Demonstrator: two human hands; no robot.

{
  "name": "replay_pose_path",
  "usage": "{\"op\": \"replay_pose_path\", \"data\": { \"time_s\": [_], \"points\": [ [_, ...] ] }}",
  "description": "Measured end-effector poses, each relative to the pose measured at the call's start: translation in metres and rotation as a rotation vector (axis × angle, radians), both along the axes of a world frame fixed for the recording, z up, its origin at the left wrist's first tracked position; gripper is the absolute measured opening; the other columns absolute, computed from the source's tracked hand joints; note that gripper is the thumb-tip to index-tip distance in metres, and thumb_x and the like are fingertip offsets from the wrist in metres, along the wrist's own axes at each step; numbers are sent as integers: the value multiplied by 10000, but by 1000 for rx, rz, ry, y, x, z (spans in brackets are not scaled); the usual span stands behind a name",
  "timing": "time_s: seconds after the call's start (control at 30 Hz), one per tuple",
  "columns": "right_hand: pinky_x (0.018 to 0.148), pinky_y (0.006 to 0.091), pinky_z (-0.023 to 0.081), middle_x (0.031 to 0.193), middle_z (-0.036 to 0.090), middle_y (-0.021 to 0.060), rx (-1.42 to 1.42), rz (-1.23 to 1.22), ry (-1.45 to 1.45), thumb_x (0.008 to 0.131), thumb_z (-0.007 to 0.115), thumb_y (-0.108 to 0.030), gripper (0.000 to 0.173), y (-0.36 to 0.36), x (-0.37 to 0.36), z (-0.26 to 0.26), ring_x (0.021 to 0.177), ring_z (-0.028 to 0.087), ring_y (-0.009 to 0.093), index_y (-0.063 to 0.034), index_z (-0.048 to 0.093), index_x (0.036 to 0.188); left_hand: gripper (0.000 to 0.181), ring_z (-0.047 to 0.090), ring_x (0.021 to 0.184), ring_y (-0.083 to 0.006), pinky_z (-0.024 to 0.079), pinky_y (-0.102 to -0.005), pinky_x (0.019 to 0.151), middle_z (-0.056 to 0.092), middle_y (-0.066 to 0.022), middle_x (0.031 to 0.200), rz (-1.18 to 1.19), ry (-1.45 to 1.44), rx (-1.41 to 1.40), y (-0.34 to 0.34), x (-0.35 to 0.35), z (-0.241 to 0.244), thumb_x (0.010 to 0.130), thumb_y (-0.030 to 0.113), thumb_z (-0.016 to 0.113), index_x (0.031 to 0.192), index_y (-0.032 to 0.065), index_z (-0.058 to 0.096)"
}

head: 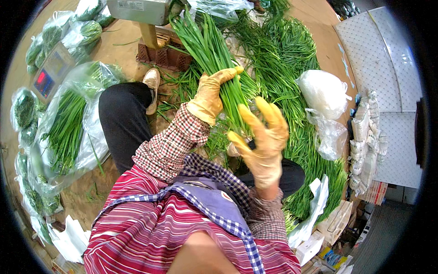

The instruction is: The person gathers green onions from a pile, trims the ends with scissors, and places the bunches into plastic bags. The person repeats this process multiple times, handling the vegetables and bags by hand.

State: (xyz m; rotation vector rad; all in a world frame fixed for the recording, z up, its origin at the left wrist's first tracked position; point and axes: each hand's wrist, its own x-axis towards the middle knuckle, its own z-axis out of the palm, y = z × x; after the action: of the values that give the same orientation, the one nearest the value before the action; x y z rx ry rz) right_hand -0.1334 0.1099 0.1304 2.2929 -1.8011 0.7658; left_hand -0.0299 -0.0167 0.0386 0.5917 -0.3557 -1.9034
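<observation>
My left hand (209, 96), in a yellow rubber glove, is closed around a bunch of long flat green leaves (208, 51) that look like garlic chives. The leaf tips fan out toward the far side, and the paler stem ends point back to me. Beside those stem ends my right hand (265, 140), gloved the same way, is raised with its fingers spread and slightly blurred. Nothing shows between its fingers. A long heap of the same greens (291, 92) lies on the floor to my right, and loose cut leaves (219, 140) are scattered below my hands.
To my left lies an open clear plastic bag (90, 126) of greens, near several filled bags (82, 34). A scale's lit display (46, 80) stands behind it. Ahead are the scale's grey body (137, 10) and a brown plastic crate (164, 56). White plastic bags (323, 94) rest on the right heap.
</observation>
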Motion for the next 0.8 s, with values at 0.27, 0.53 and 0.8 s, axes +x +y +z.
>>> {"op": "replay_pose_path", "data": {
  "time_s": [0.27,0.53,0.8],
  "points": [
    [902,344,450,1108,620,131,899,423,-1122,694,753,-120,438,59,-63,-12,1034,583,257,-14,609,1094,277,646,786,-178,568,-336,750,661,-127,985,-32,138,-126,-17,20,-6,808,49,619,1058,-70,598],
    [843,306,458,1143,575,113,426,-29,-1016,702,780,-185,844,-4,-19,-27,998,562,192,-39,315,1391,566,557,1088,-160,509,-290,863,515,-110,1286,-258,343,-320,16,11,35,766,55,650,1292,20,443],
    [496,219,414,762,622,41,476,-109,-1530,859,582,-478,477,0,25,-56,573,557,113,-38,565,1041,506,631,923,-211,530,-348,847,602,-124,1104,-255,577,-283,22,24,6,792,9,621,1266,10,444]
  ]
}}
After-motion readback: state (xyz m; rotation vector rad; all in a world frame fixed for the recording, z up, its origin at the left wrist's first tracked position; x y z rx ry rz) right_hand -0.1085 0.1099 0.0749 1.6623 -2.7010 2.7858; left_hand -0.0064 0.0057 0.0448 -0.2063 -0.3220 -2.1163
